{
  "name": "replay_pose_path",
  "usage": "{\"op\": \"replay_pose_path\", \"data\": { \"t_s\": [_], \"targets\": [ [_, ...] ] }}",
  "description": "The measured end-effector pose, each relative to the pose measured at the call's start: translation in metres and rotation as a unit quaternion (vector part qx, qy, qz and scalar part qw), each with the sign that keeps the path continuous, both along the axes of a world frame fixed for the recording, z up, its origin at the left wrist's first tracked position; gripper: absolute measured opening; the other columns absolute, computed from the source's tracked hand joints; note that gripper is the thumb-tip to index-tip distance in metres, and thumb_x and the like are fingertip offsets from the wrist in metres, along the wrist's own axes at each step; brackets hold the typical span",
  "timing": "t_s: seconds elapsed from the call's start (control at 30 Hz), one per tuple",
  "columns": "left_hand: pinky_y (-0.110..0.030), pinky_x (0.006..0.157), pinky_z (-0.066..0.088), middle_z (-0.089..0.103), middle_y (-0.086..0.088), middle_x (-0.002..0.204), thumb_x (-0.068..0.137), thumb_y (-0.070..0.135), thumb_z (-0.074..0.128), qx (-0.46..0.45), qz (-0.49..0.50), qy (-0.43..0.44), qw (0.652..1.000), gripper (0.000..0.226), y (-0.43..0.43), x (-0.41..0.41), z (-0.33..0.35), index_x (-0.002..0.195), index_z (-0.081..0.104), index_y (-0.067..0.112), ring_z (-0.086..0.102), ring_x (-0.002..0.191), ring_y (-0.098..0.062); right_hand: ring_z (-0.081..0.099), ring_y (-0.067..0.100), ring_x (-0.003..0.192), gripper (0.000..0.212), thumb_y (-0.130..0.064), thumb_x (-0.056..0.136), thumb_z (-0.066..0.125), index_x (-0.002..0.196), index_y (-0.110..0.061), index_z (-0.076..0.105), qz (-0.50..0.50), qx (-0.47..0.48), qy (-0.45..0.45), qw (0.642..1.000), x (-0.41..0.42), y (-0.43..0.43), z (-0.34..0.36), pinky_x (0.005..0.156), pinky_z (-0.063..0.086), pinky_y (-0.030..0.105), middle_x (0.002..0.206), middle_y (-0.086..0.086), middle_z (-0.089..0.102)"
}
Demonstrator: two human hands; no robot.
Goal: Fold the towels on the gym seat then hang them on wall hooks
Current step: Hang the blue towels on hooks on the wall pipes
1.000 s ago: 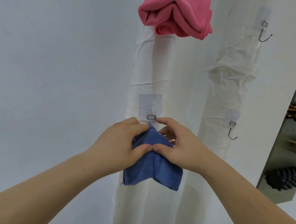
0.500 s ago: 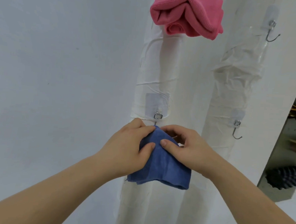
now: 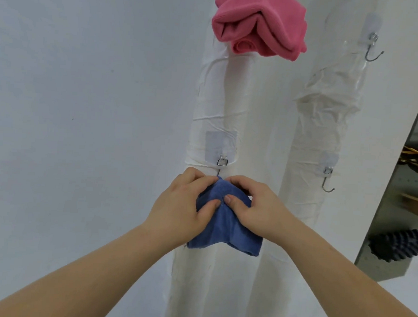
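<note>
Head view: the folded blue towel [image 3: 225, 229] hangs against the white-wrapped pipe [image 3: 221, 98], its top bunched just under the lower wall hook [image 3: 222, 162]; whether the wire has caught the cloth cannot be told, since the fingers hide it. The left hand [image 3: 183, 208] and right hand [image 3: 257, 210] each pinch the upper fold, thumbs in front, fingers curled behind — each grip closed on cloth. The towel looks soft, light and limp; it would sag from any hold, so the bunched top fold is the place to take it. A pink towel [image 3: 257, 26] hangs above; a bare hook [image 3: 327, 181] shows to the right.
</note>
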State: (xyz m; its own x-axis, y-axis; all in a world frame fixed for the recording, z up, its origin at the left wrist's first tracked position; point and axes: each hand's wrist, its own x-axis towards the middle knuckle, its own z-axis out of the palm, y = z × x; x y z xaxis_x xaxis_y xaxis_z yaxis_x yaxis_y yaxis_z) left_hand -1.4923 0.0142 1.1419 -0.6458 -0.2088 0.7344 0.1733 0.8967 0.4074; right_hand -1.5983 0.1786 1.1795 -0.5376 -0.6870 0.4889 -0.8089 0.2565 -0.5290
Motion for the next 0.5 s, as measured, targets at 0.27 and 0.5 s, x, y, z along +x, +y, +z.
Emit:
{"op": "replay_pose_path", "data": {
  "t_s": [0.27,0.5],
  "targets": [
    [-0.028,0.103,0.046,0.06,0.016,0.135,0.097,0.047,0.058,-0.003,0.02,-0.039,0.999,0.05,0.007,0.028,0.028,0.144,0.051,0.035,0.056,0.123,-0.009,0.059,0.008,0.122,0.039,-0.033,0.094,0.068,0.133,-0.029,0.063,-0.059,0.016,-0.009,0.998,0.018,0.009,0.026,0.104,0.045,0.024,0.13,-0.012,0.064],
    [-0.033,0.103,0.05,0.062,0.017,0.129,0.095,0.04,0.06,0.012,0.017,-0.045,0.999,0.039,0.004,0.052,0.033,0.134,0.059,0.035,0.057,0.117,-0.008,0.064,0.008,0.112,0.021,-0.031,0.095,0.067,0.115,-0.028,0.072,-0.076,0.005,0.027,0.997,0.028,0.008,0.036,0.099,0.047,0.024,0.113,-0.015,0.071]
  ]
}}
